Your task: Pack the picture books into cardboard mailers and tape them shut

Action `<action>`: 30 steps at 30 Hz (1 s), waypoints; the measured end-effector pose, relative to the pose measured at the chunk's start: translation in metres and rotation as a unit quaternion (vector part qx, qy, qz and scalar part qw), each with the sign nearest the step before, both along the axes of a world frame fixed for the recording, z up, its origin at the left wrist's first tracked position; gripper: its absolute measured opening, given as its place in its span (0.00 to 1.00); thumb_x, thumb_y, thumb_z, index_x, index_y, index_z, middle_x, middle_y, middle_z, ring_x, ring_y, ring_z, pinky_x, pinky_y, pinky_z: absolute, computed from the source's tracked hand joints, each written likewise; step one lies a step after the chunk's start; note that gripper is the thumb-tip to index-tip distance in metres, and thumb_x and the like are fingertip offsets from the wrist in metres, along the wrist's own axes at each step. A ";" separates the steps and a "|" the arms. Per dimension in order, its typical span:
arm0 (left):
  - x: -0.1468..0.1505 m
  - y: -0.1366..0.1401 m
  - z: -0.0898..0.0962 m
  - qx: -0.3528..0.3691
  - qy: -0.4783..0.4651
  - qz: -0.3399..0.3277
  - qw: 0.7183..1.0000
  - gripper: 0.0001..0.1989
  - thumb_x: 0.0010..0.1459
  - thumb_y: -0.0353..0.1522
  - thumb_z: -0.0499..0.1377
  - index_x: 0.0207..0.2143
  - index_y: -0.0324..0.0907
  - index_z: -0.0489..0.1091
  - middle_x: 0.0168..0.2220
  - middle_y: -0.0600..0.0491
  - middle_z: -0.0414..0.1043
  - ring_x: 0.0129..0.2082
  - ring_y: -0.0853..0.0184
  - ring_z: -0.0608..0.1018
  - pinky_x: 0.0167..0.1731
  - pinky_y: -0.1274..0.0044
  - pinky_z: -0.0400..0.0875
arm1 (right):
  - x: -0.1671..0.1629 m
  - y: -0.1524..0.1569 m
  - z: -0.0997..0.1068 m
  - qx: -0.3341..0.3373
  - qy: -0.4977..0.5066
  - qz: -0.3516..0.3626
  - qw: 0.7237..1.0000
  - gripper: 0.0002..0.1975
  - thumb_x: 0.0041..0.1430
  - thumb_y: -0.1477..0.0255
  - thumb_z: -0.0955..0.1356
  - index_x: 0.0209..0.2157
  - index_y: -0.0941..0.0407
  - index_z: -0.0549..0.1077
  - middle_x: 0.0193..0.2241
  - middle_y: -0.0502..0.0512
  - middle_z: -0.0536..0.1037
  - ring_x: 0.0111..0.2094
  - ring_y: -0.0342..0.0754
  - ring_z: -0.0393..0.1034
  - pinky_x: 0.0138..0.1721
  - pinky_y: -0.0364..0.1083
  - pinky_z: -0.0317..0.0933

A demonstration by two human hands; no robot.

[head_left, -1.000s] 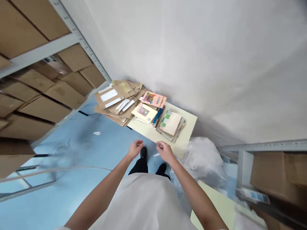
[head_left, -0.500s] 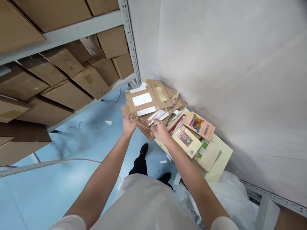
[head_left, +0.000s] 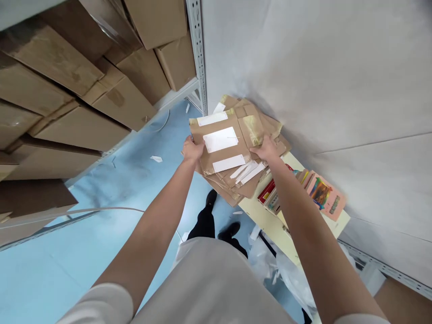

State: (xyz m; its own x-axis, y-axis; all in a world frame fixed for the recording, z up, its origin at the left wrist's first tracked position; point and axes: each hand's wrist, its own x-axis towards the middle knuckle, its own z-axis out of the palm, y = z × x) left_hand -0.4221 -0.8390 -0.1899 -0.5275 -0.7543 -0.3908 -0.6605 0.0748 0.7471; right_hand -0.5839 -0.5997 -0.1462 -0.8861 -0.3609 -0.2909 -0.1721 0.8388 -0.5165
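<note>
A flattened cardboard box (head_left: 216, 126) with white paper strips and patches of yellowish tape lies on top of a pile of similar cardboard (head_left: 232, 194). My left hand (head_left: 193, 149) is closed around its left edge, thumb on top. At its right side, beside the taped flap, my right hand (head_left: 267, 149) has its fingers and thumb closed on the cardboard. Torn white paper strips (head_left: 249, 173) lie on the pile just below the sheet. How many layers my fingers hold is hidden.
Books (head_left: 326, 194) lie on a pale yellow cabinet top (head_left: 255, 210) at right, partly behind my right forearm. A metal rack (head_left: 199, 58) full of cardboard boxes (head_left: 81, 128) stands at left. Plastic bags (head_left: 293, 274) sit low right. Paper scraps (head_left: 156, 159) dot the blue floor.
Both hands have moved up and apart, from the pile's near edge onto the sides of the top cardboard, and now grip it. The view has shifted, and my right forearm covers more of the books.
</note>
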 end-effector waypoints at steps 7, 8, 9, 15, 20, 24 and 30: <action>0.007 -0.014 0.007 -0.023 0.098 0.023 0.995 0.28 0.44 0.24 0.62 0.51 0.36 0.65 0.46 0.42 0.75 0.44 0.59 0.78 0.46 0.69 0.73 | 0.010 0.004 0.004 -0.083 0.012 -0.121 0.989 0.38 0.36 0.62 0.77 0.51 0.55 0.66 0.57 0.67 0.64 0.60 0.66 0.55 0.58 0.64 0.50; 0.008 -0.016 0.010 -0.023 0.120 0.032 0.992 0.29 0.44 0.24 0.62 0.52 0.35 0.65 0.47 0.42 0.74 0.44 0.60 0.78 0.45 0.70 0.73 | 0.014 0.007 0.010 -0.116 0.012 -0.124 0.985 0.34 0.40 0.60 0.75 0.50 0.55 0.67 0.55 0.66 0.67 0.58 0.63 0.59 0.57 0.63 0.53; 0.010 -0.017 0.016 -0.022 0.141 0.044 0.989 0.30 0.43 0.23 0.62 0.52 0.35 0.64 0.47 0.42 0.74 0.43 0.61 0.78 0.44 0.71 0.73 | 0.019 0.011 0.019 -0.151 0.013 -0.122 0.981 0.31 0.44 0.59 0.73 0.49 0.56 0.68 0.52 0.64 0.70 0.55 0.60 0.63 0.56 0.61 0.56; 0.005 0.000 0.075 0.000 0.281 0.088 0.956 0.16 0.50 0.28 0.58 0.44 0.37 0.68 0.40 0.51 0.75 0.37 0.70 0.77 0.40 0.77 0.72 | 0.095 0.066 0.093 -0.287 -0.022 -0.108 0.951 0.17 0.57 0.56 0.65 0.38 0.56 0.71 0.33 0.53 0.77 0.36 0.49 0.71 0.41 0.50 0.66; -0.001 0.071 0.142 0.050 0.402 0.031 0.914 0.10 0.53 0.30 0.60 0.38 0.34 0.70 0.33 0.53 0.74 0.31 0.75 0.73 0.37 0.80 0.69 | 0.203 0.162 0.128 -0.370 -0.076 -0.160 0.912 0.18 0.53 0.57 0.70 0.39 0.56 0.73 0.30 0.52 0.77 0.35 0.48 0.72 0.37 0.48 0.67; 0.014 0.178 0.181 0.110 0.408 -0.088 0.902 0.09 0.52 0.35 0.63 0.29 0.38 0.70 0.26 0.58 0.69 0.25 0.77 0.68 0.29 0.82 0.65 | 0.304 0.255 0.128 -0.373 -0.055 -0.283 0.882 0.20 0.46 0.57 0.74 0.37 0.56 0.75 0.28 0.53 0.78 0.33 0.50 0.72 0.37 0.50 0.68; 0.066 0.378 0.209 0.243 0.371 -0.351 0.825 0.16 0.44 0.41 0.68 0.25 0.41 0.68 0.23 0.59 0.65 0.22 0.76 0.65 0.25 0.83 0.61 | 0.460 0.390 0.147 -0.461 0.145 -0.444 0.755 0.26 0.48 0.55 0.73 0.47 0.52 0.72 0.43 0.57 0.79 0.45 0.52 0.72 0.47 0.52 0.66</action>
